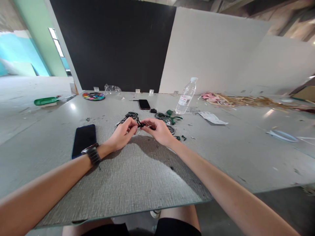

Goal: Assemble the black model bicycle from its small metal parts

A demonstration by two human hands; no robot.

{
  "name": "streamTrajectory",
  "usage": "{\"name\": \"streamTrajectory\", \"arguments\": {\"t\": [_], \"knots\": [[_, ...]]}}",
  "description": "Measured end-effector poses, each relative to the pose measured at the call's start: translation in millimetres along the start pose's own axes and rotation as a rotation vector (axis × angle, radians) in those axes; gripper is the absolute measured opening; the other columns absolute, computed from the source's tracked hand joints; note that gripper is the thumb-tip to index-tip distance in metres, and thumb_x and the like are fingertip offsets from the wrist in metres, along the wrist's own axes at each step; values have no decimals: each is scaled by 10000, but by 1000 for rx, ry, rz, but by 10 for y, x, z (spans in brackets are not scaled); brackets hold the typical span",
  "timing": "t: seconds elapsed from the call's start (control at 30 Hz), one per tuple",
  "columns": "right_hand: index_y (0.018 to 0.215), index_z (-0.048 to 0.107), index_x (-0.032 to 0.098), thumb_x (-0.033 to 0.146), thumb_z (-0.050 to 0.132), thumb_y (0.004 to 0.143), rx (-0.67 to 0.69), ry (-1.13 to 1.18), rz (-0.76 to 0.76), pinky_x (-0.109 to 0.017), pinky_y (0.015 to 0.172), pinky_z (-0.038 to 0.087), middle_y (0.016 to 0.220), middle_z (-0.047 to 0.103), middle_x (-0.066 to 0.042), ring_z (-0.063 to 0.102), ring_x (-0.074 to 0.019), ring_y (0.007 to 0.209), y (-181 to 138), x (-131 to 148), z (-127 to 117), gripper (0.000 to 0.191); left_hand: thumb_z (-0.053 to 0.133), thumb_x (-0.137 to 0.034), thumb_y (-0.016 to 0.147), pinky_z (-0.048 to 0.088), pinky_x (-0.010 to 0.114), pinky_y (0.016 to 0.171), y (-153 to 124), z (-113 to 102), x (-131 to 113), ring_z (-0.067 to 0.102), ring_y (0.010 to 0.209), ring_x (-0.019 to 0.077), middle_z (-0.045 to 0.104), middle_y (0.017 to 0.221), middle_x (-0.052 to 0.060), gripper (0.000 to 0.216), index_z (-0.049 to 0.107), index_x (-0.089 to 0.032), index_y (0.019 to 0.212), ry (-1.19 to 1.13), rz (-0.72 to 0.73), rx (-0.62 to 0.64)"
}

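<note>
Close together over the table's middle, my left hand (pixel 124 132) and my right hand (pixel 158 129) both pinch a small black part (pixel 140 124); its exact kind is too small to tell. A thin light rod shows by my right fingertips. Just beyond my left hand lies a black miniature bicycle piece with a small wheel (pixel 131 115). Past my right hand are another small wheel (pixel 160 116), a dark green miniature bicycle frame (pixel 173 120) and a third wheel (pixel 170 129), partly hidden by the hand. Small dark green pieces (pixel 183 138) lie right of my right wrist.
A large phone (pixel 84 140) lies beside my left wrist, a smaller phone (pixel 144 104) farther back. Behind the parts stands a clear water bottle (pixel 186 96). A paint palette (pixel 93 96), crumpled plastic (pixel 112 88), a paper sheet (pixel 213 118) and brown strips (pixel 248 101) lie around.
</note>
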State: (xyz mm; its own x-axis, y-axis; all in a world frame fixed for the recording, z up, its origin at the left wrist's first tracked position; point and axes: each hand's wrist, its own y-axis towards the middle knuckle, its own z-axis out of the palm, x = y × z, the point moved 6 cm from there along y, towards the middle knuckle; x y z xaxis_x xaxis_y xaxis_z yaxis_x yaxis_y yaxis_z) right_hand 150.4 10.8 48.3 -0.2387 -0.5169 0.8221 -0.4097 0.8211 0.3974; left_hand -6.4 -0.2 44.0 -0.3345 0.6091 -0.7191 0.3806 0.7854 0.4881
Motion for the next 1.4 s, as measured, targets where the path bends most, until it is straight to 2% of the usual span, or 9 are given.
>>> {"name": "streamTrajectory", "arguments": {"t": [0.23, 0.47, 0.7, 0.9, 1.07, 1.23, 1.4], "knots": [[1142, 658, 213, 331, 644, 921, -5, -42, -23, -362, 791, 538, 999, 730, -59, 681, -188, 870, -23, 55, -14, 251, 552, -295, 938, 469, 291, 680, 26, -7, 69, 611, 739, 154, 643, 803, 12, 104, 554, -192, 944, -65, -54, -4], [1095, 658, 208, 323, 642, 915, -82, -83, -38, -377, 808, 519, 997, 719, -56, 654, -196, 888, -15, 47, -69, 214, 608, -330, 912, 501, 332, 766, 41, -19, 197, 646, 892, 191, 703, 997, 70, 216, 622, -184, 1070, -51, -79, -56], [1081, 659, 205, 302, 650, 899, -84, -63, -41, -372, 828, 524, 1020, 722, -57, 661, -191, 909, -9, 51, -84, 207, 614, -333, 905, 509, 342, 762, 40, -42, 163, 653, 890, 201, 721, 1041, 89, 238, 655, -172, 1076, -31, -84, -76], [1090, 675, 200, 305, 629, 913, -42, -53, -23, -375, 812, 539, 1006, 730, -62, 685, -192, 887, 3, 43, -93, 211, 606, -337, 903, 508, 317, 703, 43, -61, 133, 647, 828, 190, 723, 971, 71, 199, 670, -172, 995, -13, -84, -87], [1077, 685, 206, 311, 588, 948, -30, -66, -21, -362, 809, 542, 1005, 734, -60, 702, -196, 915, -4, 88, -128, 192, 576, -343, 919, 491, 285, 604, 38, -60, 151, 635, 782, 178, 720, 940, 66, 210, 673, -178, 1004, -8, -89, -103], [1067, 694, 203, 316, 598, 941, -81, -91, -28, -354, 807, 537, 992, 736, -57, 694, -187, 898, -8, 113, -181, 195, 571, -324, 926, 473, 266, 581, 40, -69, 140, 628, 765, 167, 719, 928, 60, 203, 680, -178, 1013, 2, -83, -119], [1080, 702, 195, 334, 649, 905, -138, -113, -17, -367, 807, 539, 999, 739, -66, 682, -193, 885, 4, 83, -231, 229, 584, -316, 924, 472, 285, 624, 38, -101, 83, 622, 781, 176, 720, 930, 66, 187, 676, -170, 997, 25, -80, -161]]}}
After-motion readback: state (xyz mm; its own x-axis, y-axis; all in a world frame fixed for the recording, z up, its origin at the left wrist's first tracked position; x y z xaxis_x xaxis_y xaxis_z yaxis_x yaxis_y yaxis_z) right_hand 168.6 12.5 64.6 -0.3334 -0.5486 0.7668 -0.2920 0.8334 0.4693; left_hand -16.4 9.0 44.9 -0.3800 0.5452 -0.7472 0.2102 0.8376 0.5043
